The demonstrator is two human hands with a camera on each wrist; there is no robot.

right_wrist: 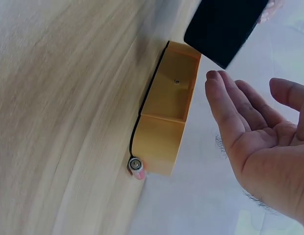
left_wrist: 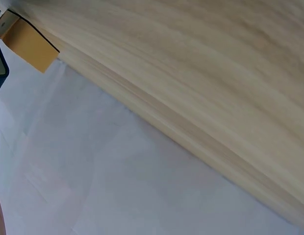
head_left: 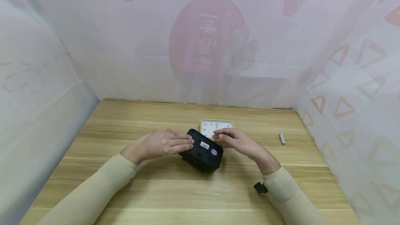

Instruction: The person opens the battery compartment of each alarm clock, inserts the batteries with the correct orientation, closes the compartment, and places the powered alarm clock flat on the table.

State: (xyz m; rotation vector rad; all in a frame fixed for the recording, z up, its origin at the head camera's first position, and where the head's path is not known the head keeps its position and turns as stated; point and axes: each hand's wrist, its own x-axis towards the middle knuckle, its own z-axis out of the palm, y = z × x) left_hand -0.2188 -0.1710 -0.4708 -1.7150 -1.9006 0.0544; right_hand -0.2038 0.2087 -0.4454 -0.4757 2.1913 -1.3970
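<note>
The left grip (head_left: 164, 144) holds one end of a black box (head_left: 204, 152) above the worktop (head_left: 156, 190); the empty right grip (head_left: 242, 144), fingers loose, hovers beside the other end, where support would best steady it. Beyond both is a clock (head_left: 208, 127); right of them, a battery (head_left: 282, 139).

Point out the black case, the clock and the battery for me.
Black case (head_left: 203, 152): head view, on its stickered face.
Clock (head_left: 210, 128): head view, on its white dial.
Battery (head_left: 282, 139): head view, on the middle of its side.

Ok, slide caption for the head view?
Left grip holding a black device near a yellow-rimmed clock, right grip alongside.
</note>
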